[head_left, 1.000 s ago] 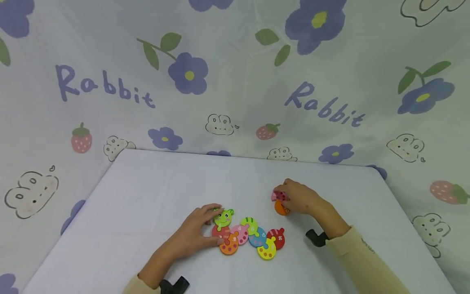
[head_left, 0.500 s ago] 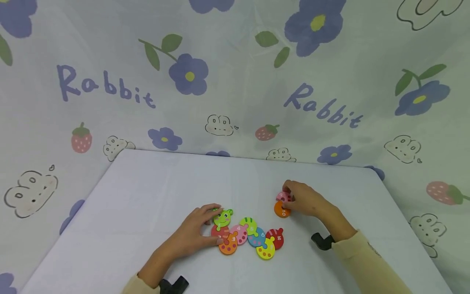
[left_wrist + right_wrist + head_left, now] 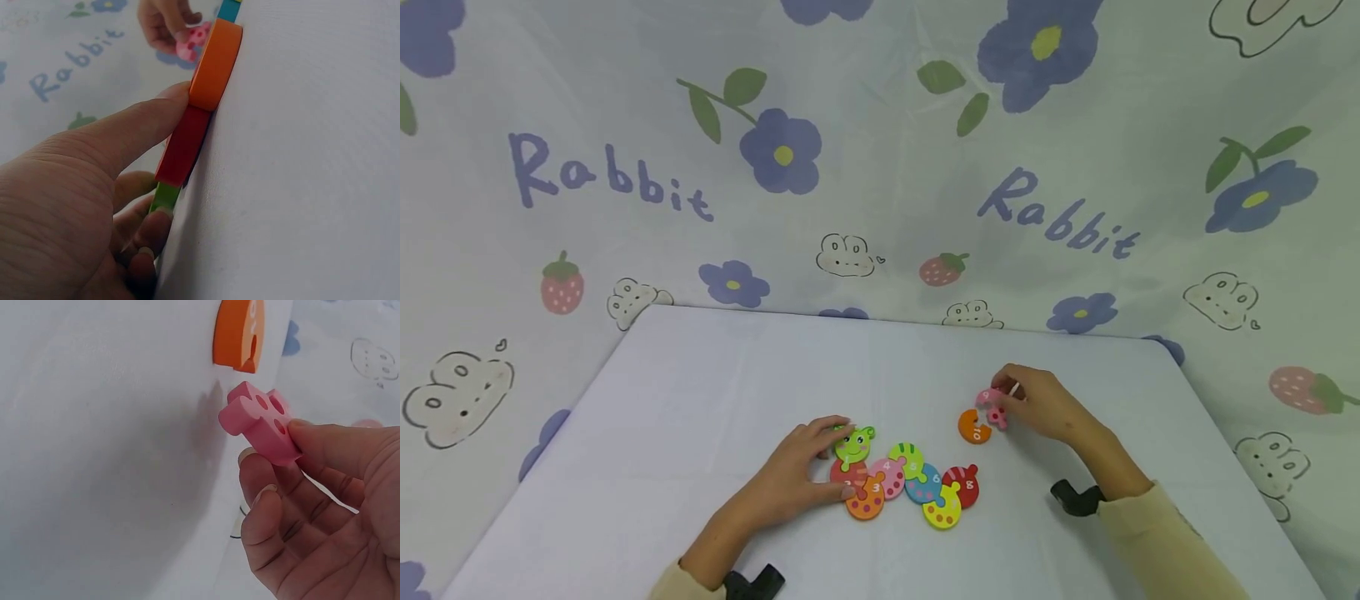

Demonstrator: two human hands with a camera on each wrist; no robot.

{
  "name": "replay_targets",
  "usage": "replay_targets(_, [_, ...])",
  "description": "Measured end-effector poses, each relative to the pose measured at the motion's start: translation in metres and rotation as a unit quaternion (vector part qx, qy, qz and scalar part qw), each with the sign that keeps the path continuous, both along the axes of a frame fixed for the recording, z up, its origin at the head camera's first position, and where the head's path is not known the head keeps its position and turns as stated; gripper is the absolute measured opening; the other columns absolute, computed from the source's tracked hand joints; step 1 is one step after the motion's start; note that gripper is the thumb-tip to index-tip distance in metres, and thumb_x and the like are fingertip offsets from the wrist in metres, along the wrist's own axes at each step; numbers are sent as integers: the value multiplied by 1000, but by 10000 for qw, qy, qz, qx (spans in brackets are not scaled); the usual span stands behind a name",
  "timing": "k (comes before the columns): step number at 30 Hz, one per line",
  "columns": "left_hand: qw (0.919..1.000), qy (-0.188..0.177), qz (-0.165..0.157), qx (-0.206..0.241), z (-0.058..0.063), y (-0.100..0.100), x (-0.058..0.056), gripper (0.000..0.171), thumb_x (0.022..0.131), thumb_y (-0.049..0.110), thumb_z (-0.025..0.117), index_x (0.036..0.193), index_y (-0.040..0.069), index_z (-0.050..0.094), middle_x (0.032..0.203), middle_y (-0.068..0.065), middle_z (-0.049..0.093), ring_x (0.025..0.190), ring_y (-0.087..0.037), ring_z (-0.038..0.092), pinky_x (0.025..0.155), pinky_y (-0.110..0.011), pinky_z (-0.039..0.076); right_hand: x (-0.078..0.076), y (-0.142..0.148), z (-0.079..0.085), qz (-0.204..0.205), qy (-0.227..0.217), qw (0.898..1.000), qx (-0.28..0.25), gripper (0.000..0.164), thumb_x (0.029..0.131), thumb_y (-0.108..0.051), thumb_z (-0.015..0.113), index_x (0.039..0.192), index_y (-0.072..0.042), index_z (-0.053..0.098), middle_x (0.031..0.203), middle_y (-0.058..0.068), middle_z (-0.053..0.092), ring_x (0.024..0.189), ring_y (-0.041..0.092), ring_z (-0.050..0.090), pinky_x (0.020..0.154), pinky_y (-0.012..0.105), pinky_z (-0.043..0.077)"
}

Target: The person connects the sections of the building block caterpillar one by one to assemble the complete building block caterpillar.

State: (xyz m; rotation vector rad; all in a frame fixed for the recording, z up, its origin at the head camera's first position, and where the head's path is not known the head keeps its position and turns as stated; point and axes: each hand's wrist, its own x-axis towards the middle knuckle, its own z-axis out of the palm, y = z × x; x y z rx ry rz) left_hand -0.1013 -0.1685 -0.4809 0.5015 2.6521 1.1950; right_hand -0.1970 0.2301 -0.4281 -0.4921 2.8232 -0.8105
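In the head view a row of joined, numbered caterpillar puzzle pieces (image 3: 924,483) lies on the white table, with a smiling green head piece (image 3: 854,447) at its left end. My left hand (image 3: 797,475) holds that end: the thumb presses by the red piece (image 3: 184,147) and orange piece (image 3: 217,65), while curled fingers touch the green edge. My right hand (image 3: 1037,403) pinches a pink puzzle piece (image 3: 262,422) marked 9 between thumb and fingers, raised off the table in the right wrist view. Close to it lies a loose orange piece (image 3: 973,427) marked 10.
The white tabletop (image 3: 737,375) reaches back to a hanging cloth (image 3: 880,167) printed with flowers and rabbits. Black wrist-camera mounts (image 3: 1077,498) sit at both wrists, low over the table.
My right hand has moved right with the pink piece, which has come apart from the orange 10 piece. The left hand and the joined row stay in place.
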Motion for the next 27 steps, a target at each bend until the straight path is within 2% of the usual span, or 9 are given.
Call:
replay_targets(5, [10000, 22, 15, -45, 0, 0, 1, 83, 82, 55, 86, 154, 25, 55, 155, 15, 45, 111, -8, 49, 97, -45, 45, 11, 2, 6, 147, -29, 9998, -111, 16, 99, -14, 73, 114, -10, 70, 98, -2, 67, 90, 19, 60, 75, 30, 56])
replay_targets(19, [9999, -4, 57, -129, 0, 1, 1, 83, 82, 57, 85, 154, 28, 54, 155, 16, 44, 111, -7, 49, 97, -44, 47, 47, -6, 8, 783, -710, 9917, -727, 13, 100, -18, 72, 113, -18, 73, 102, -7, 68, 91, 19, 63, 72, 28, 57])
replay_targets(27, [10000, 8, 49, -69, -2, 0, 0, 83, 82, 56, 85, 154, 29, 54, 155, 18, 43, 112, -7, 49, 98, -44, 46, 56, -11, 4, 1030, -787, 9884, -789, 13, 100, -12, 71, 112, -16, 73, 100, -8, 68, 89, 19, 63, 72, 28, 57])
